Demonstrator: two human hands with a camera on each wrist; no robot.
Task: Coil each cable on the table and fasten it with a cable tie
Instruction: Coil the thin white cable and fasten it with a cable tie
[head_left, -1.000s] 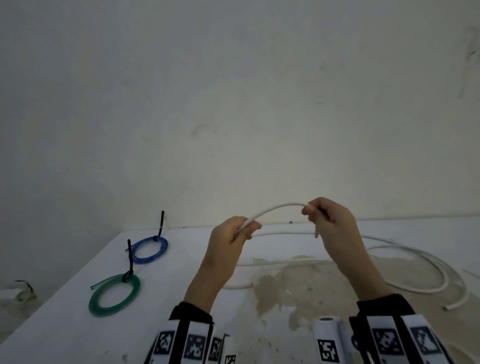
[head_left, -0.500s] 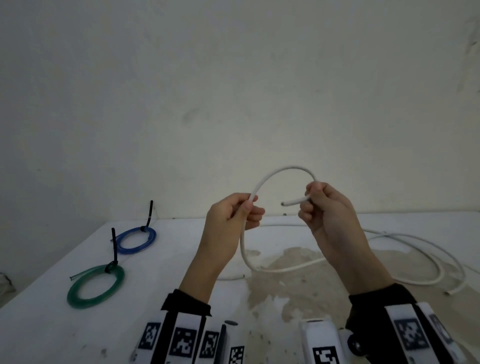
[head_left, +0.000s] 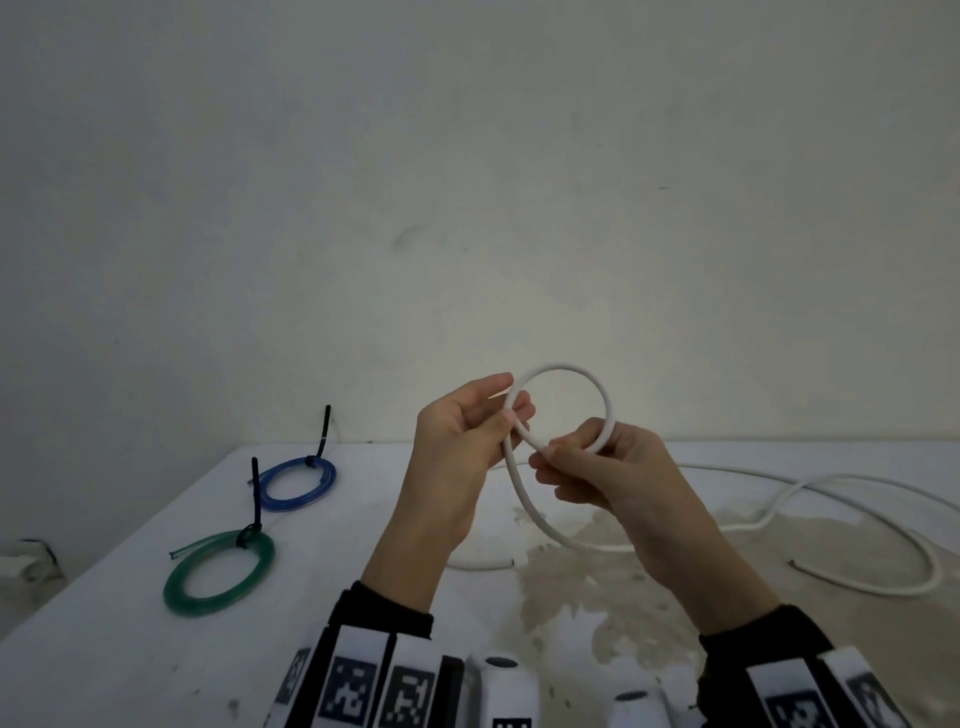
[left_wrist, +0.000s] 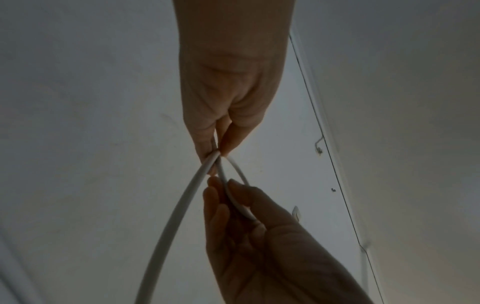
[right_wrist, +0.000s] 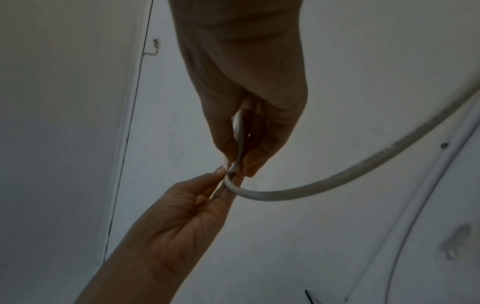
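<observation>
A white cable (head_left: 563, 370) is bent into one small loop, held up above the table (head_left: 130, 639). My left hand (head_left: 506, 410) pinches the loop where the strands cross (left_wrist: 217, 156). My right hand (head_left: 545, 457) pinches the cable's end at the loop's lower right (right_wrist: 237, 158). The rest of the white cable (head_left: 857, 525) hangs down from the hands and trails in wide curves over the right side of the table. A green coil (head_left: 221, 571) and a blue coil (head_left: 297, 483), each fastened with a black cable tie (head_left: 254, 499), lie at the left.
A wall (head_left: 467, 182) stands just behind the table's far edge. A large brownish stain (head_left: 597, 582) covers the table under my hands. Another loose white cable end (head_left: 483, 564) lies near the middle of the table. The table's left edge runs past the green coil.
The open arch of cable has been closed into a full loop. My right hand brought the cable's end down and left toward my left hand, and both hands came closer together.
</observation>
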